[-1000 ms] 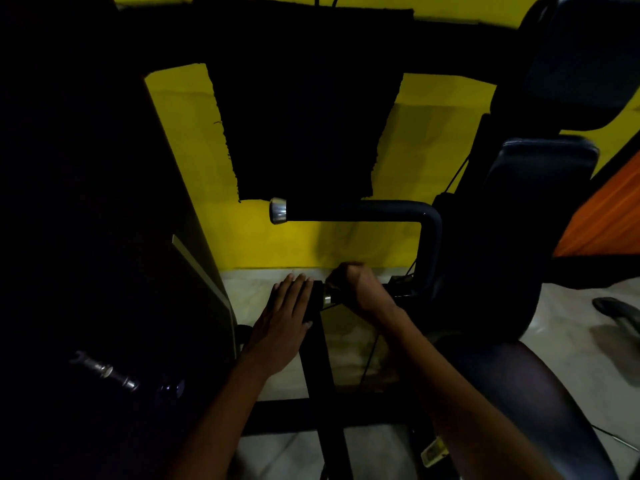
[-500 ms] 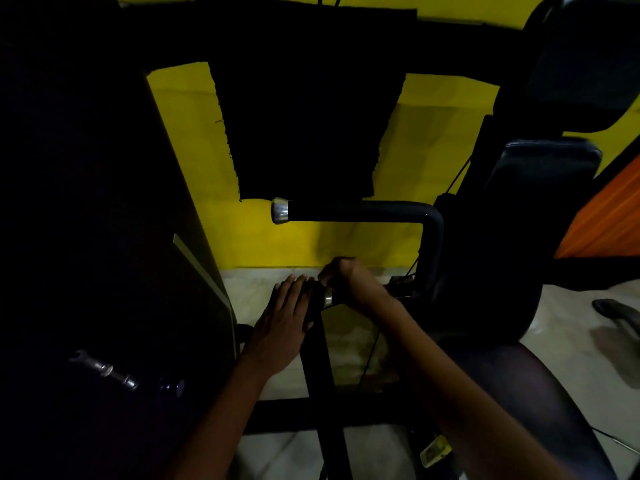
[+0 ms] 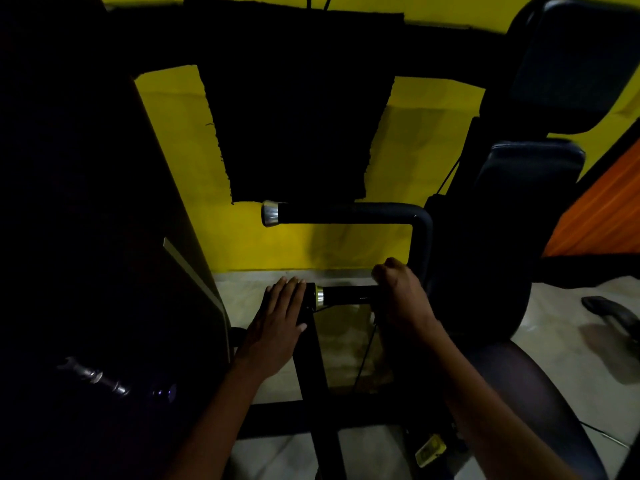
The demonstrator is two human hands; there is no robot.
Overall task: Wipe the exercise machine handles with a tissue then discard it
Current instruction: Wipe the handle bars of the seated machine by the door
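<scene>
The lower handle (image 3: 349,295), a black bar with a brass-coloured ring near its left end, ran level across the middle of the view, low over the pale floor (image 3: 561,317). The right hand (image 3: 398,292) was curled round the bar's right part, knuckles up, the forearm coming in from the lower right. The tissue could not be made out; it may have been inside that fist, but the dim light left this unclear. The left hand (image 3: 280,323) lay flat with straight fingers, close together, on the dark top of an upright post (image 3: 313,368) just left of the ring, the thumb spread to the right. What lay under the palm was hidden.

Above, the upper handle (image 3: 346,213) with a silver end cap (image 3: 270,213) ran parallel and bent down at its right end. To the right stood dark padded cushions (image 3: 530,168), their edges lost in shadow, and a rounded seat (image 3: 540,393) was cut off at the bottom. Behind hung a black cloth (image 3: 298,116) on a yellow wall (image 3: 173,150). The left side was nearly black; only a small metal fitting (image 3: 93,374) showed there.
</scene>
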